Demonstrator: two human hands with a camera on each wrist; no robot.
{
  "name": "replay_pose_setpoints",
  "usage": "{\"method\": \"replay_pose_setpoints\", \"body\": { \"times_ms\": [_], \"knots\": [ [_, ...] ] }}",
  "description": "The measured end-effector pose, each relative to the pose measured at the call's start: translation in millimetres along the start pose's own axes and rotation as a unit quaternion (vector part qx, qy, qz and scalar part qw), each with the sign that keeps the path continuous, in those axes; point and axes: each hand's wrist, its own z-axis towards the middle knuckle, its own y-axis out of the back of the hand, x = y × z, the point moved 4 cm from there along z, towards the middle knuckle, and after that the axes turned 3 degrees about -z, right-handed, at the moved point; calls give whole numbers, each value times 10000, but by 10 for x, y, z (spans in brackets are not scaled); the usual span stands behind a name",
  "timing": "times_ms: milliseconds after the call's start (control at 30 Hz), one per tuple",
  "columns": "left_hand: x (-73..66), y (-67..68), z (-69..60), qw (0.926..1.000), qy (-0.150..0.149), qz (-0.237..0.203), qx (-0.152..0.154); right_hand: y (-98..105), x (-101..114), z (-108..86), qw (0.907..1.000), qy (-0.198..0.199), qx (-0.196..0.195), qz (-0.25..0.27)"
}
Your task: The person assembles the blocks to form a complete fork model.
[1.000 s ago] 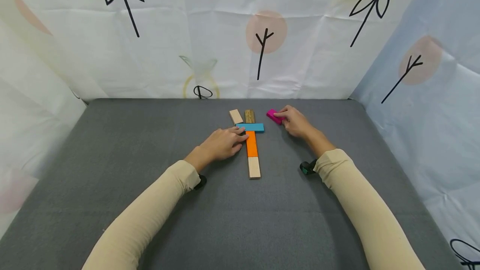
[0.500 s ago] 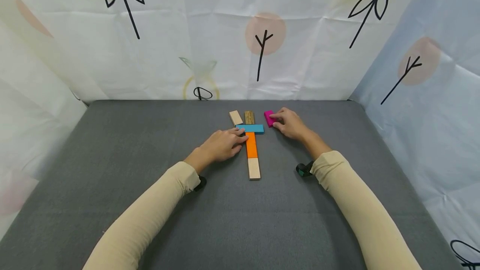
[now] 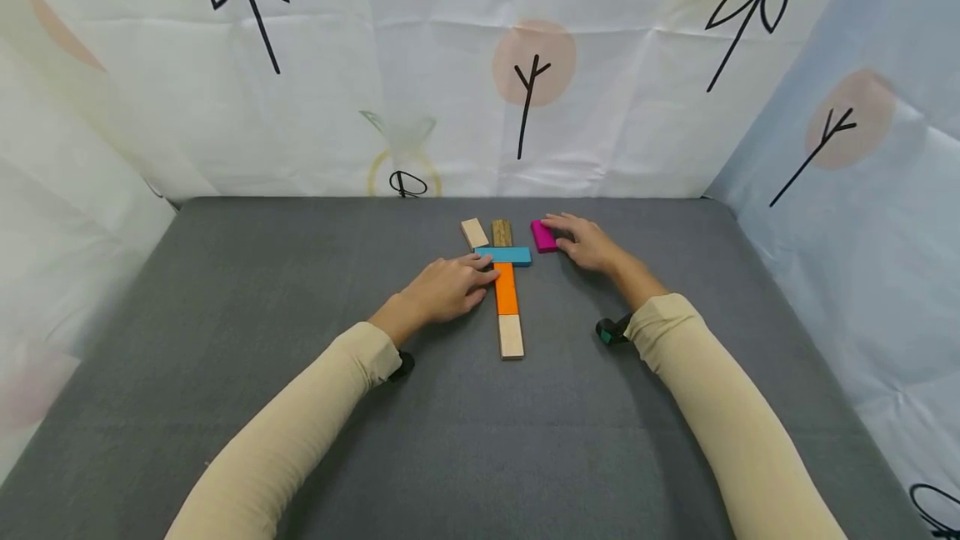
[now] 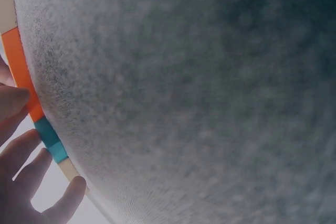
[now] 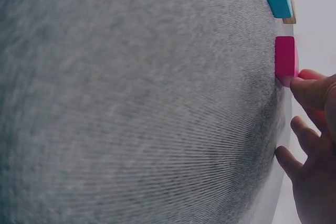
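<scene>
Wooden blocks lie flat in a cross-like layout. A blue block lies crosswise, with an orange block and a pale block in line below it. Above the blue block are a brown speckled block and a slanted pale block. My left hand rests its fingertips on the blue block's left end and the orange block's edge. To the right, apart from the others, lies a pink block. My right hand holds its right side between thumb and index finger; its other fingers are spread.
The blocks lie on a grey cloth-covered table. A printed white curtain rises behind the table's far edge, and similar fabric stands at both sides. A dark wrist device shows at the right cuff.
The pink block has turned from slanting to nearly lengthwise and shifted slightly left. My right fingers have changed their hold along its right side. The left hand has stayed in place.
</scene>
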Motion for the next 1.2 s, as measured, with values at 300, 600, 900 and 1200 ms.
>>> {"method": "replay_pose_setpoints", "body": {
  "times_ms": [300,600,900,1200],
  "knots": [
    [0,1,11,10000,39,46,47,-6,40,27,9993,-233,-10,-303],
    [-4,2,16,10000,14,45,33,-53,110,69,9954,-822,-257,-418],
    [0,0,8,10000,-1,87,29,-94,181,89,9933,-982,-408,-461],
    [-3,9,10,10000,40,4,69,-112,211,103,9925,-954,-507,-570]
  ]
}}
